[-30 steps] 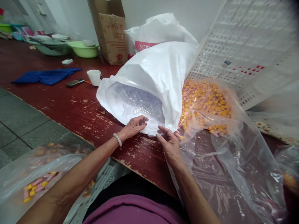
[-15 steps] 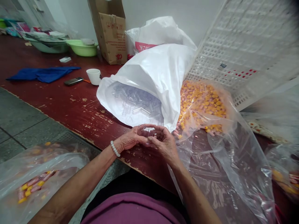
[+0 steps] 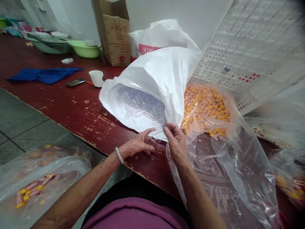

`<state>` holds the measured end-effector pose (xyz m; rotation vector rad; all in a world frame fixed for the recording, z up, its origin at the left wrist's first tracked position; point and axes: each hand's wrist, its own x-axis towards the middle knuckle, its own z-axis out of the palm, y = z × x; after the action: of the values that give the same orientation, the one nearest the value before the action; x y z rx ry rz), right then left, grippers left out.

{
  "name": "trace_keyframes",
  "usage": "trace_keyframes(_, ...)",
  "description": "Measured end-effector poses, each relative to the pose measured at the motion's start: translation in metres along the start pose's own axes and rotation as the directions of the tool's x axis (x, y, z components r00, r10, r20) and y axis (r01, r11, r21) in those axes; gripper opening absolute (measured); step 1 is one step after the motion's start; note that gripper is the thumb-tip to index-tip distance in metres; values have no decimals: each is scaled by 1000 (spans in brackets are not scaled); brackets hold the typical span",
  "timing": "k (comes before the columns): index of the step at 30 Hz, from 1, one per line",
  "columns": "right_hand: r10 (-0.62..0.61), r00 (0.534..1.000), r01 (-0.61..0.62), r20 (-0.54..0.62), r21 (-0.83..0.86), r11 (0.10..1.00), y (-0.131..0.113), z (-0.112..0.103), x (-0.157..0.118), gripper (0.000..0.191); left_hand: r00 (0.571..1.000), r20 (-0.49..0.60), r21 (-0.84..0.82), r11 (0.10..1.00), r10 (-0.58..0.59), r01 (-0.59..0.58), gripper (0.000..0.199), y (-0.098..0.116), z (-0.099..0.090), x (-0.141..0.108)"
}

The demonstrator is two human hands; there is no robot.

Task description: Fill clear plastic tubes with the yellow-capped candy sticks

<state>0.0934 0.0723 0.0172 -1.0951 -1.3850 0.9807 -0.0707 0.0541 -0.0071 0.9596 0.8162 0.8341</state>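
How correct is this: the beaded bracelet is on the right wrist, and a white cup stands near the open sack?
Wrong wrist: the head view shows the beaded bracelet on the left wrist; the white cup does stand near the open sack.

A bare strip of table (image 3: pixel 76 109) is running left of the white sack (image 3: pixel 157 71), between near edge and cup (image 3: pixel 95 79). The white sack is blocking far access; the perforated crate (image 3: pixel 252 47) is obstructing the far right.

we cannot count the clear tubes (image 3: pixel 156 140) at our left hand (image 3: pixel 138 144) and right hand (image 3: pixel 176 143); the top edge crops the perforated crate (image 3: pixel 257 41), and the front sack (image 3: pixel 164 70) partly hides the rear sack (image 3: pixel 170 30).
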Motion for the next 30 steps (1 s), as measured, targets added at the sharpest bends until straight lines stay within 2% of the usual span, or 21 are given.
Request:
trace_keyframes(2,-134,986,128,-98,-67,990,-6,-3,0,26,999,15,-141,989,-40,41,82,-2,-2,-1)
trace_keyframes(3,-239,967,223,-89,-156,962,-8,-3,-2,24,998,50,-234,971,-43,53,72,-4,-3,-2)
trace_keyframes(5,-450,891,442,59,-337,831,-9,-1,-11,22,992,129,-423,904,-11,65,49,-7,-5,-2)
trace_keyframes(7,-580,764,642,282,-421,641,-4,4,-22,21,987,162,-561,824,23,73,36,-10,-8,-2)
trace_keyframes(9,-589,667,744,455,-439,504,3,8,-31,24,990,141,-635,769,29,68,37,-12,-11,-3)
trace_keyframes(11,-550,636,772,542,-427,471,8,12,-33,24,996,93,-645,762,10,53,41,-14,-15,-3)
trace_keyframes(13,-526,655,750,542,-377,544,9,14,-25,24,1000,17,-606,795,-1,11,39,-14,-20,-3)
trace_keyframes(15,-509,718,688,476,-367,627,9,15,-6,24,998,-69,-535,844,6,-42,37,-12,-26,-3)
trace_keyframes(17,-448,792,609,415,-487,626,12,16,22,29,990,-137,-460,883,32,-92,38,-8,-32,-4)
trace_keyframes(19,-345,842,539,415,-684,491,19,16,52,36,985,-166,-421,899,51,-118,41,-3,-36,-6)
trace_keyframes(22,-141,869,494,474,-841,220,33,16,85,36,989,-145,-474,875,31,-97,44,3,-39,-9)
trace_keyframes(23,-85,870,493,486,-853,171,37,16,91,32,991,-131,-508,858,14,-79,43,4,-40,-10)
trace_keyframes(25,-20,869,492,494,-860,135,41,14,96,29,991,-131,-569,821,-29,-52,36,5,-40,-10)
trace_keyframes(27,-15,878,474,478,-866,156,40,11,92,27,980,-184,-600,798,-73,-53,25,4,-41,-8)
trace_keyframes(28,-27,879,471,476,-857,208,38,9,87,27,972,-221,-599,798,-83,-68,21,4,-41,-6)
trace_keyframes(30,-51,857,486,512,-774,406,27,3,75,29,954,-296,-546,829,-52,-124,20,4,-41,-3)
